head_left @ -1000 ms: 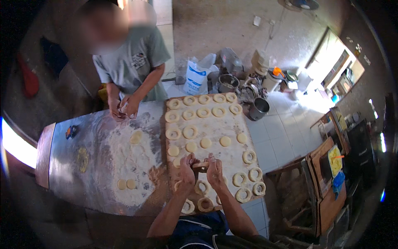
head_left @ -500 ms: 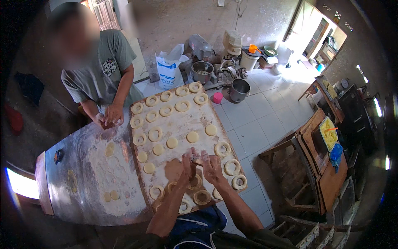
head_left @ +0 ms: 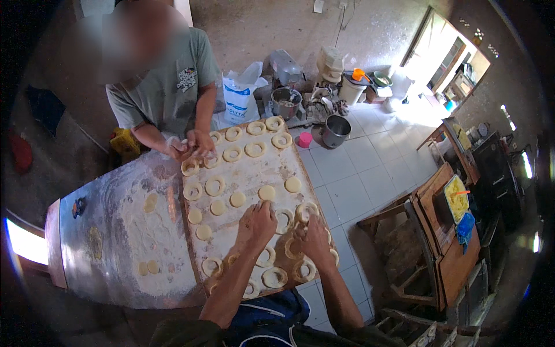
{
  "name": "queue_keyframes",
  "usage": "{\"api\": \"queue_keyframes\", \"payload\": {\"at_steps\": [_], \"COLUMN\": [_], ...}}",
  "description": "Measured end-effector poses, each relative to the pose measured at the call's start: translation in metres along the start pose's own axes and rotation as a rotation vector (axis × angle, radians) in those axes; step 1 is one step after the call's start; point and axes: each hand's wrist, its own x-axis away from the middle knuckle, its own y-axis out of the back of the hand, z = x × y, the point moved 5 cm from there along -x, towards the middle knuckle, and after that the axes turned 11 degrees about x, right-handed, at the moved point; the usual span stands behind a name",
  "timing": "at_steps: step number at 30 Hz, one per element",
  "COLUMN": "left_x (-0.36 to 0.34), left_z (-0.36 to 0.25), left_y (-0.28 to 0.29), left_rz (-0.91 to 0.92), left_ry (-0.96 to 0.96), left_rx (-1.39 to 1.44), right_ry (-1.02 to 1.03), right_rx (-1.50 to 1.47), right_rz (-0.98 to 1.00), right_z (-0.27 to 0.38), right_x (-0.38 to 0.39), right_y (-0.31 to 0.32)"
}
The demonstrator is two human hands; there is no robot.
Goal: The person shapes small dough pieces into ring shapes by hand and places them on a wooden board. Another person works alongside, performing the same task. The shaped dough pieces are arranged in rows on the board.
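A floured board (head_left: 245,180) in front of me bears rows of pale dough rings and several flat round dough pieces. My left hand (head_left: 259,222) is low over its middle, just nearer than a round dough piece (head_left: 266,192). Its fingers are bent and pressed together, the tips partly hidden. Between my hands lies a dough ring (head_left: 284,221). My right hand (head_left: 313,237) reaches over the board's right side. It overlaps the near edge of another dough ring (head_left: 306,211). Its fingertips are hidden, so a grip cannot be made out.
Across the table a person in a grey shirt (head_left: 167,87) has both hands over the board's far left corner. A floured metal tabletop (head_left: 121,214) adjoins the board. A white sack (head_left: 240,98), metal pot (head_left: 335,130) and pink cup (head_left: 304,140) stand beyond. Wooden furniture (head_left: 428,231) is at right.
My hands were together over the board's near middle and have moved apart, the right one rightward. A dough ring now shows between them. The other person's hands have moved right, onto the board's corner.
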Motion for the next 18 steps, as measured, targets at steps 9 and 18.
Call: {"api": "queue_keyframes", "payload": {"at_steps": [9,18], "left_x": [0.009,0.19], "left_z": [-0.041,0.177], "left_y": [0.061,0.265], "left_rz": [0.175,-0.458], "left_ry": [-0.071,0.487], "left_rx": [0.016,-0.207], "right_ry": [0.029,-0.132], "right_rx": [-0.187,-0.499], "right_rz": [0.119,0.096], "right_z": [0.026,0.08], "right_x": [0.012,0.045], "right_y": [-0.018,-0.018]}}
